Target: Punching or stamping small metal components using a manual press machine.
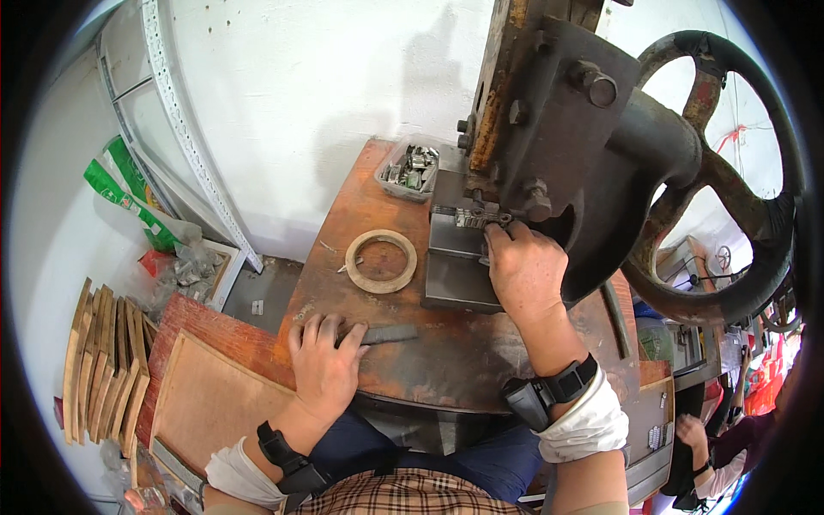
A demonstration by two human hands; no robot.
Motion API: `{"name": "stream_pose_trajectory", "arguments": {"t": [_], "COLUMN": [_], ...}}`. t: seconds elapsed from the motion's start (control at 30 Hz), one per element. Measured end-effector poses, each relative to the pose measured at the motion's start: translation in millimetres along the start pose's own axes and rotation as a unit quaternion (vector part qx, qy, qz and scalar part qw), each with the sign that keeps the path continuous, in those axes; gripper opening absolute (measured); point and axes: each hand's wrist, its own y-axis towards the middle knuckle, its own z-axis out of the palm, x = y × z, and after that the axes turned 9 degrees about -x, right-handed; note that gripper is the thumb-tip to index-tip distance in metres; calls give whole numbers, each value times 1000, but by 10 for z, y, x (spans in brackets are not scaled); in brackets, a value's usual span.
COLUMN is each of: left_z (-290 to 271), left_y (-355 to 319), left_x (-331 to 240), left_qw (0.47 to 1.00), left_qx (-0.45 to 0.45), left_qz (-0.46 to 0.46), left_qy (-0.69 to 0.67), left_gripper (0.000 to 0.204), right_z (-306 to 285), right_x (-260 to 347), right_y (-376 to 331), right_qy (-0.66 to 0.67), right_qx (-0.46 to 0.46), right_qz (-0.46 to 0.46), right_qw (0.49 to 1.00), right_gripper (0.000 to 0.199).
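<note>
On the wooden bench top, my left hand has its fingers curled round one end of a flat dark grey bar. The bar's exact kind is not clear. My right hand reaches to the tooling of a dark hand press, with thumb and forefinger pinched at a small ridged metal piece under the ram. The fingers partly cover that piece. Beneath it are the press's steel blocks. A tan ring, like a roll of tape, lies between my hands.
A clear plastic tub of small metal parts stands at the back. The press's large handwheel rises at the right. At the left are a wooden tray and stacked wooden boards. Another person's hand shows at the lower right.
</note>
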Motion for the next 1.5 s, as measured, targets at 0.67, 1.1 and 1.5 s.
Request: {"name": "stream_pose_trajectory", "arguments": {"t": [0.67, 1.1, 1.5], "left_z": [261, 413, 478], "left_y": [1534, 1702, 1567], "left_x": [-307, -578, -673], "left_qw": [975, 990, 999], "left_qx": [32, 89, 7], "left_qz": [-15, -91, -42], "left_qy": [-218, -63, 15], "left_gripper": [32, 36, 39], "right_z": [-337, -342, -374], "right_x": [-327, -258, -256], "right_y": [-1178, -1176, -1208], "right_qy": [163, 195, 203], "right_qx": [-29, -17, 19], "right_qz": [88, 90, 102], "right_qw": [982, 977, 974], "right_gripper": [22, 24, 22]}}
